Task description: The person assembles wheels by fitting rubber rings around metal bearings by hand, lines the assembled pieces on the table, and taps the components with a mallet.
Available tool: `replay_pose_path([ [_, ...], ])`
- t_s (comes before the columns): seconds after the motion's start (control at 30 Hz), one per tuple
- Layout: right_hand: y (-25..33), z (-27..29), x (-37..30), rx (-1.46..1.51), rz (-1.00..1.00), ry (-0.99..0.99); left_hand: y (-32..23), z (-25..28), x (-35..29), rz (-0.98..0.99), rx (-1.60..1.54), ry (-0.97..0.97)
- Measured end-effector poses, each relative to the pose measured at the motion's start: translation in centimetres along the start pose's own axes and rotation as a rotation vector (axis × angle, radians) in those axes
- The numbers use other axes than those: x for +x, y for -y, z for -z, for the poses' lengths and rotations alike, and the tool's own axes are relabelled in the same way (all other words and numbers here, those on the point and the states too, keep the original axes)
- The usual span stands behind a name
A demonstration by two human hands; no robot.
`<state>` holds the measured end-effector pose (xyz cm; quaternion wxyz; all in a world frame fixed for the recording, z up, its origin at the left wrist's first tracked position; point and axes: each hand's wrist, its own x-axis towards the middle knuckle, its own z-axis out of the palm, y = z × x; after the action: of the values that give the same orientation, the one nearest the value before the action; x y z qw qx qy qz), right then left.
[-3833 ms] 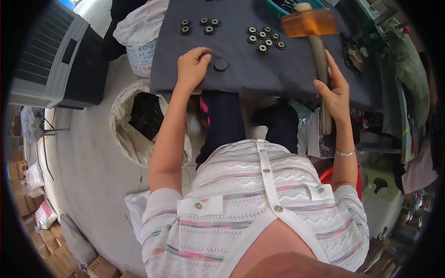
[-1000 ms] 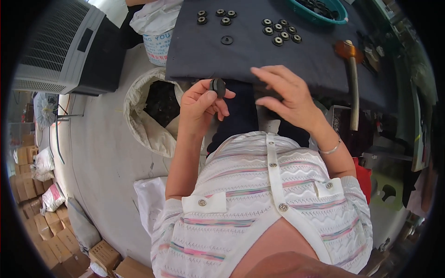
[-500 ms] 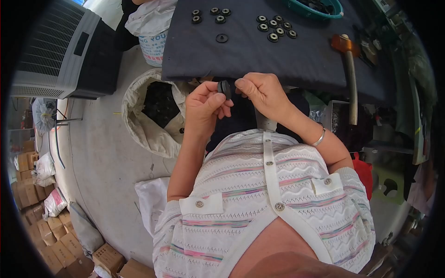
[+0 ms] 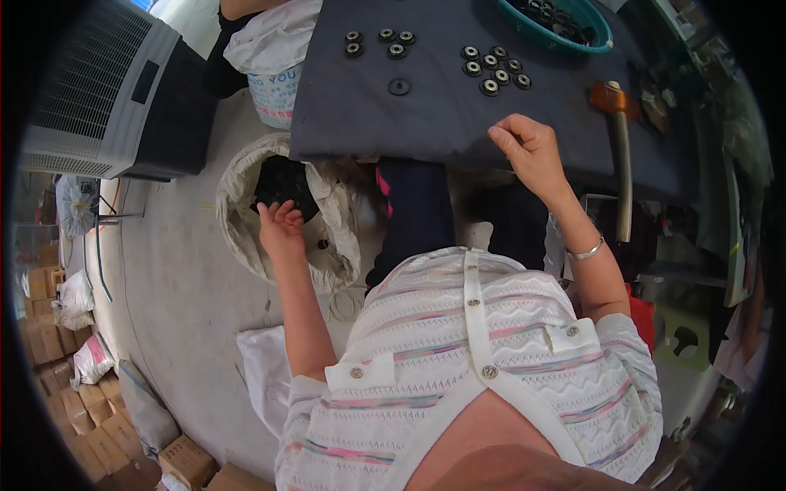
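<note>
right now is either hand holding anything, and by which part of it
Nothing shows held in the left hand, loosely open over the cream sack. The right hand is curled near the table; whether it grips anything cannot be told.

1. Five black wheels [image 4: 396, 51] with metal centres, toward the table's [image 4: 442, 123] left edge.
2. Eight similar wheels [image 4: 472, 69], farther from it.
3. One black disc [image 4: 399, 87], nearer the near edge.
4. One mallet [image 4: 622, 164], toward the right edge.
5. One teal basin [image 4: 558, 41].
6. One open sack [image 4: 232, 192].

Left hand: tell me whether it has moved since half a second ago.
Yes: against the open cream sack, the left hand has moved left, from the sack's right edge to over its mouth.
</note>
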<state>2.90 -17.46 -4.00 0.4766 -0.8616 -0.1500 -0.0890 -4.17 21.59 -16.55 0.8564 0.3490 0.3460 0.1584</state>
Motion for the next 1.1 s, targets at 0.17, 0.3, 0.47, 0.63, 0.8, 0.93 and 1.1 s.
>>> replay_pose_path([
  [0.17,-1.5,0.0,2.9,-0.125,0.046,-0.097,0.7,-11.7,-5.3,-0.520,0.471,0.410],
  [0.3,-2.7,-1.1,4.8,-0.219,0.153,-0.133,2.3,-18.5,-3.3,-0.954,0.878,0.642],
  [0.47,-3.5,-1.6,4.8,-0.331,0.131,-0.110,4.8,-23.0,-1.3,-1.216,1.622,0.510],
  [0.63,-3.7,-1.4,4.2,-0.373,0.092,-0.095,4.8,-23.4,-0.9,-1.182,1.592,0.624],
  [0.8,-1.9,-2.4,4.2,-0.055,0.096,-0.063,5.3,-22.4,-3.0,-0.963,0.954,0.923],
  [0.93,0.5,-2.9,3.8,0.086,0.208,-0.011,5.5,-22.2,-5.9,-0.875,0.818,0.916],
  [1.1,1.0,-2.0,2.8,0.137,0.176,-0.050,6.2,-22.6,-7.7,-0.811,0.714,0.940],
])
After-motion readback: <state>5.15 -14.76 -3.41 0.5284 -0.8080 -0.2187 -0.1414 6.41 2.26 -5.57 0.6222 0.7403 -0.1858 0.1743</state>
